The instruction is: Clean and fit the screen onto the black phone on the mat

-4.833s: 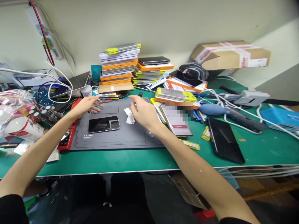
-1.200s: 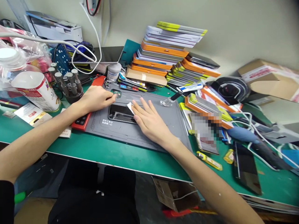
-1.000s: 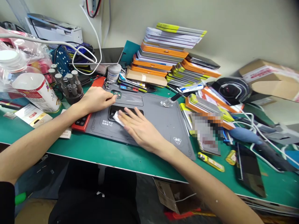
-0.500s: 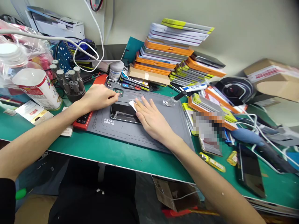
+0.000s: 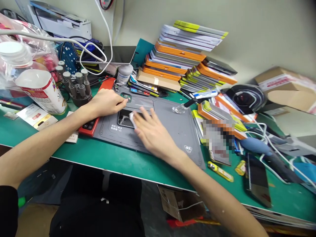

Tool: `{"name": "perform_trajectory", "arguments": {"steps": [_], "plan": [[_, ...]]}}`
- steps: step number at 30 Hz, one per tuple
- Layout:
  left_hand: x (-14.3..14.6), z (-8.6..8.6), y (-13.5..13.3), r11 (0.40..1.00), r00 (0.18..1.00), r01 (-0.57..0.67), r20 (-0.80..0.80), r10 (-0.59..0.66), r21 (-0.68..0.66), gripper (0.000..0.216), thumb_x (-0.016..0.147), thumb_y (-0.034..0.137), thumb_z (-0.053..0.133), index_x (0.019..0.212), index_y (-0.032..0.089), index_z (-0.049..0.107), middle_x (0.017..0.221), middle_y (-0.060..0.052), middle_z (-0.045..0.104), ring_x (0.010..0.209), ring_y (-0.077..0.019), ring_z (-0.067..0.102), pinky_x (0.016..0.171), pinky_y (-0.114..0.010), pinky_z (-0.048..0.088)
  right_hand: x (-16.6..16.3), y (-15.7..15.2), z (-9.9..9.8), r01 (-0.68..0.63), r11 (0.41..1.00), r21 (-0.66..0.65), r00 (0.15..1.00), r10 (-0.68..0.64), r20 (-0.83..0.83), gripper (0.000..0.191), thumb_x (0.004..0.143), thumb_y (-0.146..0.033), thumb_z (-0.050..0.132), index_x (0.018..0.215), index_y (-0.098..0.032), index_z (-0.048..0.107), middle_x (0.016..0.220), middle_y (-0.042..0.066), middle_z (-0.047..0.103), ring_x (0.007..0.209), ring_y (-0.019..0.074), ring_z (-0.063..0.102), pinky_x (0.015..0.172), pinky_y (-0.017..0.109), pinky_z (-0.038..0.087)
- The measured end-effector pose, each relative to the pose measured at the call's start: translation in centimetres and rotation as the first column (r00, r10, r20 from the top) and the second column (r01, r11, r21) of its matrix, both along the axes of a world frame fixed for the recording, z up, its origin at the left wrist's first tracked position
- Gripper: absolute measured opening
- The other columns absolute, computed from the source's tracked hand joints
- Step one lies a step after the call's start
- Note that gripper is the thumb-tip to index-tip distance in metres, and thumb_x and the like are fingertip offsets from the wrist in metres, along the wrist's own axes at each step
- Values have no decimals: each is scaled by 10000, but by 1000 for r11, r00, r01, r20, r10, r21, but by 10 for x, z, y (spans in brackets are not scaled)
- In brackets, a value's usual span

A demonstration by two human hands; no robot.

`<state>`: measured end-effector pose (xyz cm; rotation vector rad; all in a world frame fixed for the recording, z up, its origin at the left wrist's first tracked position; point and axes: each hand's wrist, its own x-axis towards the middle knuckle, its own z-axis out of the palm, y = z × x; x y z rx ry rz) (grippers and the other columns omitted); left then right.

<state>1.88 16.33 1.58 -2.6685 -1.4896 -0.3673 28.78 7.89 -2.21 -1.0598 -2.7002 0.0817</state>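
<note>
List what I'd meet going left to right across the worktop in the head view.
Open white-and-red container, bare left hand, small white wipe, bare right hand, clear black-topped bottle, slim yellow object, glossy black rectangular device.

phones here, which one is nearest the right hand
The phone on the grey mat, partly under the right hand; it alone has the white wipe on it.

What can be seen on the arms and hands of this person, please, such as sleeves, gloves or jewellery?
The left arm wears a plain black sleeve ending near the elbow. No sleeve shows on the right arm; its forearm bears a tiny pale speck. The left hand and right hand are ungloved, with no visible jewellery.
</note>
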Motion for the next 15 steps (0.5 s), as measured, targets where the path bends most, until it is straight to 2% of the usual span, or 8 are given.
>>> {"name": "perform_trajectory", "arguments": {"steps": [1, 3, 8, 9, 13, 15], "plan": [[0, 2, -1, 1000, 1000, -4, -28, 3, -18, 616, 1134, 459, 419, 762, 210, 842, 746, -102, 808, 773, -250, 754, 698, -373, 319, -5, -5, 0, -76, 997, 14, 997, 76, 2, 620, 1263, -391, 285, 1788, -127, 480, 1836, 91, 436, 1804, 297, 232, 1498, 658, 169], [1, 7, -3, 998, 997, -16, -72, 12, -57, 626, 1133, 450, 406, 758, 208, 845, 744, -106, 804, 795, -254, 764, 704, -372, 329, -10, -10, -2, -142, 989, 42, 990, 142, 4, 618, 1267, -363, 261, 1775, -97, 489, 1830, 94, 449, 1796, 280, 272, 1503, 617, 186], [3, 13, -6, 994, 993, -52, -110, 41, -100, 629, 1140, 424, 388, 771, 207, 849, 786, -105, 823, 818, -256, 780, 704, -372, 342, -1, 7, -6, 53, 996, 72, 999, -53, -4, 660, 1260, -372, 246, 1733, 0, 518, 1810, 166, 481, 1782, 365, 297, 1489, 666, 203], [3, 14, -6, 993, 993, -56, -111, 44, -108, 628, 1143, 424, 388, 780, 208, 854, 796, -106, 828, 827, -259, 784, 707, -372, 348, -1, 8, -6, 58, 995, 80, 998, -58, -5, 661, 1259, -377, 254, 1727, 2, 527, 1806, 173, 487, 1779, 374, 304, 1486, 671, 211], [3, 14, -6, 990, 990, -66, -133, 50, -122, 625, 1150, 425, 387, 867, 199, 896, 864, -132, 854, 874, -278, 805, 725, -379, 381, -12, -2, -6, -149, 985, 92, 989, 148, 14, 610, 1256, -355, 315, 1776, -91, 493, 1831, 126, 465, 1787, 294, 304, 1495, 594, 232], [2, 14, -6, 991, 989, -71, -140, 54, -116, 617, 1152, 419, 389, 920, 186, 911, 905, -147, 866, 886, -284, 811, 723, -384, 384, -17, -2, -5, -170, 980, 104, 985, 168, 24, 609, 1257, -337, 303, 1765, -62, 500, 1808, 146, 498, 1780, 288, 324, 1497, 574, 233]]}}
